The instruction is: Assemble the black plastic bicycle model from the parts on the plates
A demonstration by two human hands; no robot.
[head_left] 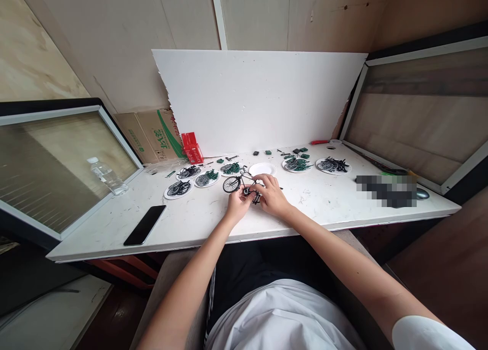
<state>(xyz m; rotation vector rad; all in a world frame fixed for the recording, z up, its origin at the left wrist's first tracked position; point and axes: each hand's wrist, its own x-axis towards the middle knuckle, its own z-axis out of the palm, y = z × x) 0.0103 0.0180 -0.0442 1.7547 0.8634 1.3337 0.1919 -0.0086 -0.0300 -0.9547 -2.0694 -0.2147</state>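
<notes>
My left hand (239, 205) and right hand (271, 195) both grasp the small black model bicycle (231, 184); just beyond them lies a white plate (263, 169).

So from my end I'm looking at a mini black bicycle (243, 180), thin frame, one spoked wheel in plain view on the left and the other end mostly blocked by my right fingers (264, 180). It's roughly side-on, up between those and my left fingers (241, 195), over the white table (206, 212).
</notes>
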